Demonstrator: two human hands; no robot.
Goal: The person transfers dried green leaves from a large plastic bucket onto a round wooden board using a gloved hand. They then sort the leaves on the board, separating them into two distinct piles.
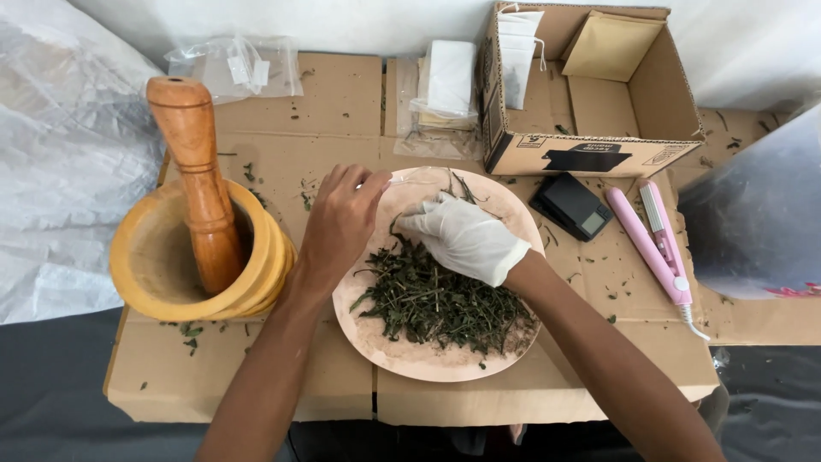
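The plate (402, 355) sits mid-surface, right under both hands, so the dried herbs (440, 299) heaped on it are in easy reach. The mortar (150, 257) with its pestle (201, 184) stands just left. The bare left hand (342, 218) pinches a small clear bag (409, 181) over the plate's far rim, fingers pressed together. The gloved right hand (462, 235) rests on the herbs, fingers curled together; whether it grips any, I cannot tell.

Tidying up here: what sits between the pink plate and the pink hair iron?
In the head view, a small black scale sits between the plate and the hair iron.
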